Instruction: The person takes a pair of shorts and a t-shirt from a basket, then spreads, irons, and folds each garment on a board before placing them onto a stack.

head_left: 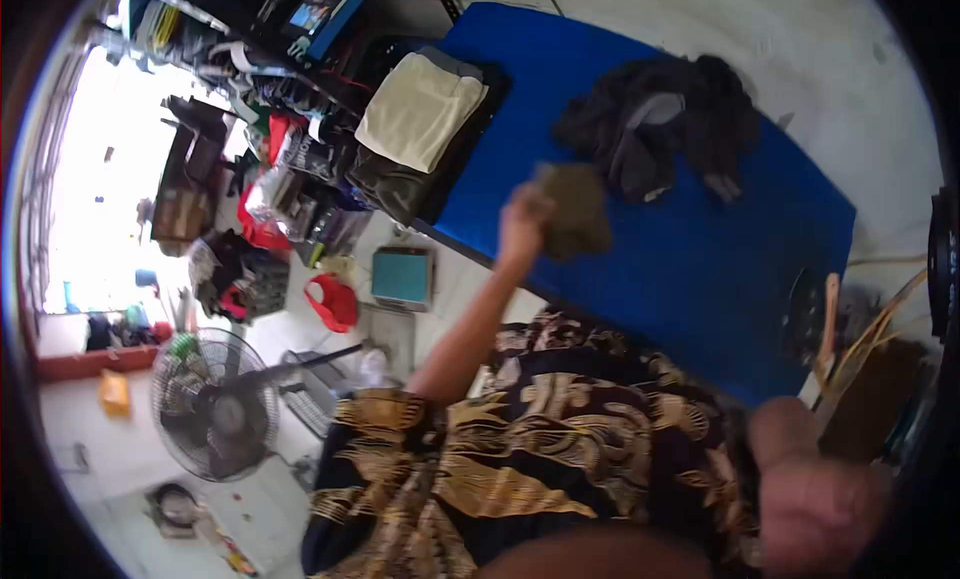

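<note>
My left hand (524, 227) reaches over the near edge of the blue table (700, 279). It grips a folded olive-brown cloth (577, 214) by one side. The cloth is a little blurred, and I cannot make out what garment it is. Beyond it on the table lies a crumpled heap of dark grey clothing (660, 124). To its left sits a stack of folded clothes with a cream piece (420, 109) on top. My right hand (822, 494) is low at the right, beside my body and near the table's corner. Motion smears its fingers.
A standing fan (215, 404) is at the lower left. Piles of clothes and bags (290, 194) fill the left side near the bright window. A teal-topped scale (402, 276) and a red bag (331, 302) lie on the floor. Wooden sticks (830, 319) stand at the right.
</note>
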The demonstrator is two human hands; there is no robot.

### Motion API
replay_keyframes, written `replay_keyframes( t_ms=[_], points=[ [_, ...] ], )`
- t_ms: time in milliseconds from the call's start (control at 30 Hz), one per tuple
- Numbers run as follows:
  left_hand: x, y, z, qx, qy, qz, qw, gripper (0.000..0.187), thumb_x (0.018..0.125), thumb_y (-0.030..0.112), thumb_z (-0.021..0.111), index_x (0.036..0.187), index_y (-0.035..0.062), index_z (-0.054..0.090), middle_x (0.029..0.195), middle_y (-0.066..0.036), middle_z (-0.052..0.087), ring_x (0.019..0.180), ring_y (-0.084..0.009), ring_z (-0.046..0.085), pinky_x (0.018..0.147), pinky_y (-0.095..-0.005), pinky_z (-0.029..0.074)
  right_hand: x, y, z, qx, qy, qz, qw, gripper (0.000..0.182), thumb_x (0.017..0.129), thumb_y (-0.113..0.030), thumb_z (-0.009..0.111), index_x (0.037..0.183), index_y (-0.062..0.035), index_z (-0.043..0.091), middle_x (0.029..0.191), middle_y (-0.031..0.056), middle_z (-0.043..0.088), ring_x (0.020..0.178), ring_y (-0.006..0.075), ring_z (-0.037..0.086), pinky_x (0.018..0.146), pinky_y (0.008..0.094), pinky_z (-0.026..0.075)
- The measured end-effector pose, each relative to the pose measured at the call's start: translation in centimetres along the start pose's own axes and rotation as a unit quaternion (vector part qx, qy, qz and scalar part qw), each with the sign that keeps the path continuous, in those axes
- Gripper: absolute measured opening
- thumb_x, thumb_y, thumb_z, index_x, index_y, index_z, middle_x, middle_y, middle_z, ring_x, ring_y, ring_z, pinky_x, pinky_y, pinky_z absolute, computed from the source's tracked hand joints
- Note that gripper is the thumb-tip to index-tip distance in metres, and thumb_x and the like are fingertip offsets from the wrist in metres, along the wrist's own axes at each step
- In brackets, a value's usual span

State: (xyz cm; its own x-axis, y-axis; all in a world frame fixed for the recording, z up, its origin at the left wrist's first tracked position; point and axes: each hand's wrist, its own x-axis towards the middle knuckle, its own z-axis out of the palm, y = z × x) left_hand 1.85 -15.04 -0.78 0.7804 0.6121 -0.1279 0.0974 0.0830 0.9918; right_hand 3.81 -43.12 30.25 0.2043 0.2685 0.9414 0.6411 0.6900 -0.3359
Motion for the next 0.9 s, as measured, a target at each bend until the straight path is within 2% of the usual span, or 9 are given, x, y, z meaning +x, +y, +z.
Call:
replay_keyframes(
  t_ms=[133,300,367,500,567,667,767,833,900],
  points=[
    [6.5,2.6,-13.2,-0.103,0.214,0.033,0.971,0.015,0.081,0.014,0.052,0.09,0.0035,0.055,0.081,-0.004,0.055,0.078,-0.0158,0.051,0.072,-0.0286,0.042,1.0,-0.5,2.1,-0.038,-0.021,-0.063,0.997,0.037,0.08,-0.026,0.059,0.111,-0.0066,0.055,0.114,0.0157,0.052,0.105,0.0313,0.049,0.088,0.0369,0.04],
    [16.0,0.9,-25.6,-0.41,0.079,0.019,0.909,0.027,0.076,0.004,0.055,0.103,0.0026,0.058,0.099,-0.009,0.061,0.09,-0.0228,0.057,0.082,-0.0345,0.045,0.9,-0.3,4.8,-0.087,-0.046,-0.124,0.987,0.034,0.08,-0.024,0.058,0.11,-0.0078,0.056,0.112,0.0132,0.053,0.103,0.0289,0.05,0.086,0.0365,0.041],
    [14.0,-0.7,-26.7,-0.09,0.344,-0.042,0.934,0.034,0.07,0.0,0.059,0.104,0.0005,0.058,0.101,-0.01,0.061,0.084,-0.0265,0.06,0.08,-0.0362,0.046,1.3,0.4,5.9,-0.103,-0.024,-0.103,0.989,0.033,0.08,-0.024,0.057,0.109,-0.0083,0.056,0.111,0.0122,0.054,0.102,0.0279,0.05,0.086,0.0364,0.041],
    [15.7,-1.1,-26.9,0.19,0.356,0.008,0.915,0.041,0.07,0.01,0.064,0.107,-0.0003,0.053,0.108,-0.014,0.057,0.096,-0.0298,0.055,0.08,-0.0413,0.043,1.2,1.1,6.9,-0.126,-0.012,-0.122,0.984,0.031,0.08,-0.022,0.056,0.108,-0.0092,0.057,0.109,0.0101,0.054,0.101,0.0259,0.051,0.085,0.036,0.041],
    [13.7,0.0,-21.9,0.486,0.547,-0.083,0.676,0.044,0.081,0.023,0.056,0.118,0.0031,0.044,0.124,-0.015,0.044,0.11,-0.0268,0.046,0.079,-0.0422,0.043,1.6,0.5,6.6,-0.146,-0.024,-0.116,0.982,0.03,0.08,-0.022,0.056,0.107,-0.0097,0.057,0.108,0.0091,0.055,0.1,0.025,0.051,0.084,0.0359,0.042],
    [13.2,4.1,-18.3,0.501,0.456,0.216,0.703,0.046,0.087,0.033,0.044,0.126,0.0091,0.038,0.132,-0.015,0.036,0.122,-0.0288,0.033,0.099,-0.0478,0.024,1.2,0.3,7.8,-0.192,-0.017,-0.158,0.968,0.028,0.081,-0.021,0.055,0.107,-0.0104,0.058,0.107,0.0076,0.056,0.099,0.0235,0.051,0.083,0.0356,0.042],
    [16.3,-0.7,-19.8,0.643,0.198,0.16,0.722,0.055,0.087,0.045,0.041,0.13,0.0101,0.037,0.137,-0.016,0.03,0.129,-0.0304,0.022,0.101,-0.0513,0.017,0.8,-0.1,8.5,-0.269,-0.038,-0.193,0.943,0.027,0.081,-0.02,0.054,0.106,-0.0111,0.058,0.105,0.0061,0.056,0.098,0.022,0.052,0.083,0.0354,0.042],
    [17.5,-1.3,-20.3,0.594,0.19,0.173,0.762,0.059,0.086,0.047,0.041,0.13,0.009,0.036,0.137,-0.015,0.03,0.13,-0.0317,0.019,0.102,-0.0527,0.014,-0.2,-0.8,8.3,-0.326,-0.064,-0.227,0.916,0.026,0.081,-0.019,0.054,0.105,-0.0115,0.059,0.104,0.005,0.057,0.097,0.0211,0.052,0.082,0.0352,0.043],
    [15.0,1.5,-16.8,0.675,0.356,0.149,0.629,0.051,0.086,0.039,0.046,0.126,0.0069,0.04,0.134,-0.014,0.035,0.128,-0.0288,0.025,0.1,-0.0533,0.018,-1.4,-2.2,8.3,-0.38,-0.08,-0.244,0.888,0.025,0.081,-0.019,0.054,0.105,-0.012,0.059,0.104,0.004,0.057,0.097,0.0201,0.052,0.082,0.0351,0.043]
  ],
)
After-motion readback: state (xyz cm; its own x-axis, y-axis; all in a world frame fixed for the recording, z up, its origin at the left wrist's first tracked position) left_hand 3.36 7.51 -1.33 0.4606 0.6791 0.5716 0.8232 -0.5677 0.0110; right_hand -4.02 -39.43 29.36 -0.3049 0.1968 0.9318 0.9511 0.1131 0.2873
